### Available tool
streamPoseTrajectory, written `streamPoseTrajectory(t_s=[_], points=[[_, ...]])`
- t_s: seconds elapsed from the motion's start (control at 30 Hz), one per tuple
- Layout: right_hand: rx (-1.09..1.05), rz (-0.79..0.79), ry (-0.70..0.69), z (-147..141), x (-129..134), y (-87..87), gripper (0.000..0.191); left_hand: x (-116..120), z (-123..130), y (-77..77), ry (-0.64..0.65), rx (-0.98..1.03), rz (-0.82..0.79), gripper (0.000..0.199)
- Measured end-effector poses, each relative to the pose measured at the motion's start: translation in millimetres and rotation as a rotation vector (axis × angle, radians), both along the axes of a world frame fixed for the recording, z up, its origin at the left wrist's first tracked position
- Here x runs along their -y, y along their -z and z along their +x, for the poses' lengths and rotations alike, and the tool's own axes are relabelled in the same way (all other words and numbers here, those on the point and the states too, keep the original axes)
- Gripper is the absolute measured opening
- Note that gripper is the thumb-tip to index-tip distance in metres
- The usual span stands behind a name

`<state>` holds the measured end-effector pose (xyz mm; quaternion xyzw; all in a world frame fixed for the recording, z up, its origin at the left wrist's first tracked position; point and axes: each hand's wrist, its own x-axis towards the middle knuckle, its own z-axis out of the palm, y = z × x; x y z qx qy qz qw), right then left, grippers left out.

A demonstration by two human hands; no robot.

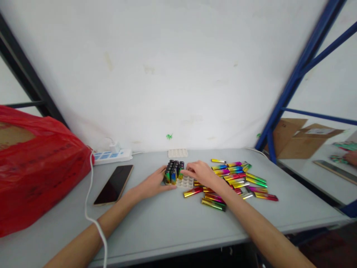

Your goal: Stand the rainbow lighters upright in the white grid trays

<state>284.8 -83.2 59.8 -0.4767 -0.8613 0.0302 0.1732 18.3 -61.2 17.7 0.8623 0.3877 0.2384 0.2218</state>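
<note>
Several shiny, multicoloured lighters stand upright, close together, in the left part of a white tray with round holes. My left hand is curved round the tray's left front corner, thumb along the front edge and fingers at the left side. My right hand is over the tray's right part. Its fingertips are closed at a standing green and yellow lighter at the right of the group; the fingers hide part of it. A loose pile of lighters lies to the right, partly beneath my right forearm.
A dark phone, a white power strip and a red plastic bag are on the left. A white cable crosses my left forearm. Another white tray lies by the wall. Blue frame posts and a cardboard box stand right.
</note>
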Motion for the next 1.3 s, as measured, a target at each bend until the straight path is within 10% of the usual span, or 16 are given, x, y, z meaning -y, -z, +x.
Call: streamPoseTrajectory(t_s=[0.13, 0.43, 0.63, 0.97, 1.3], points=[[-0.105, 0.117, -0.033, 50, -25, 11.2, 0.031, 2, 1, -3.8, -0.019, -0.01, -0.009, 0.077], [0.137, -0.094, 0.513, 134, -58, 36.2, 0.032, 0, 0, -3.1, -0.021, -0.072, -0.012, 0.081], [-0.028, 0.0, 0.401, 121, -64, 30.2, 0.025, -2, -1, -1.7, -0.026, -0.062, -0.037, 0.082], [-1.224, -0.247, 0.115, 70, -55, 28.4, 0.047, -3, -1, 0.4, -0.023, -0.045, -0.044, 0.078], [-1.258, -0.521, -0.041, 32, -30, 18.1, 0.06, 0, -1, -4.1, -0.013, -0.092, -0.031, 0.083]])
